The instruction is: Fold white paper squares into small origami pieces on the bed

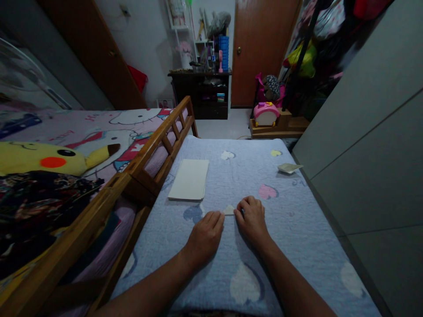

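Observation:
A small folded piece of white paper point(229, 210) lies on the light blue quilted bed cover point(297, 220), mostly hidden between my hands. My left hand point(206, 235) presses on its left side with curled fingers. My right hand point(252, 216) presses on its right side, fingers bent and pinched at the paper's edge. A stack of white paper sheets point(189, 179) lies farther back to the left. Another folded paper piece point(288, 167) rests at the far right of the cover.
A wooden bed rail point(155, 154) runs along the left, with a yellow plush toy point(42, 158) on the bed beyond it. A grey wardrobe wall point(370, 145) stands close on the right. A dark shelf unit point(201, 94) and a brown door point(261, 48) are at the back.

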`<state>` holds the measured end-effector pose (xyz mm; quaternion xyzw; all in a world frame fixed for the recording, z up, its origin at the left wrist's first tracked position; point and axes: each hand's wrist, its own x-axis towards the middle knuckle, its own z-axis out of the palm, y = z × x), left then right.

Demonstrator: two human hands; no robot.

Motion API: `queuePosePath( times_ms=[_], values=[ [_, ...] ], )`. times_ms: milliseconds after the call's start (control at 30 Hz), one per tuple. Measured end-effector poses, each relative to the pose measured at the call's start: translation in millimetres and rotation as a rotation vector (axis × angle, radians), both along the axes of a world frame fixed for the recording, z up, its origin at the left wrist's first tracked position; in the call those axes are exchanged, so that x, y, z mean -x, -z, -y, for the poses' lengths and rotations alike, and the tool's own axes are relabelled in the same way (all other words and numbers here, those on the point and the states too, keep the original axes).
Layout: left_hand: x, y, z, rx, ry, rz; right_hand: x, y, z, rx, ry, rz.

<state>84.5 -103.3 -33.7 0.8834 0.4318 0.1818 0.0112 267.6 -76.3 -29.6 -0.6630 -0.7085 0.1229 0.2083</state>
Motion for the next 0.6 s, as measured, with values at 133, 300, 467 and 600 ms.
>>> queuePosePath(
  times_ms=[133,300,467,600],
  values=[
    [0.2,0.5,-0.7,0.022,-0.013,0.016,0.1,0.0,-0.4,0.011,-0.003,0.008],
    [-0.9,0.1,-0.7,0.047,-0.028,-0.086,0.2,1.1,-0.3,0.003,-0.001,0.006],
    [-1.1,-2.2,0.6,0.039,-0.034,-0.123,0.2,-0.3,0.2,-0.003,-0.003,-0.002],
    [-1.2,-4.3,0.6,0.061,-0.045,-0.105,0.3,-1.8,0.2,0.005,-0.004,0.002]
  ],
)
